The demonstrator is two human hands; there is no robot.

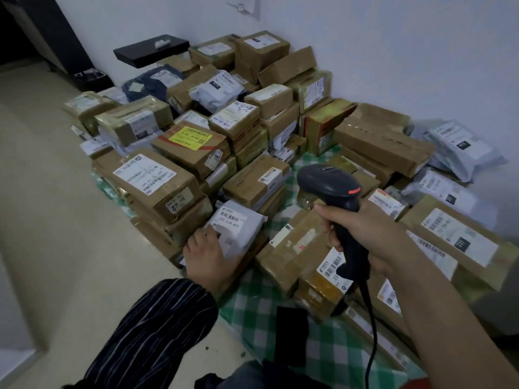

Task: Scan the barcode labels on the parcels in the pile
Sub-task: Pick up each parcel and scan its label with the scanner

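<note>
Head view. Pile of brown cardboard parcels (157, 178) and grey-white plastic mailers lies on a green-and-white checked cloth (323, 346) on the floor, against a white wall (393, 51). Right hand (365, 234): fingers wrapped round the grip of a black handheld barcode scanner (328, 182), head raised over the parcels, cable hanging below. Left hand (206, 255), striped sleeve (157, 327): fingers laid flat on a white plastic mailer (244, 220) at the pile's near edge, barcode label facing up.

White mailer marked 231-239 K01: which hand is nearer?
Left. The left hand touches the white mailer at its near-left corner; the right hand grips the barcode scanner off to its right, clear of it.
</note>
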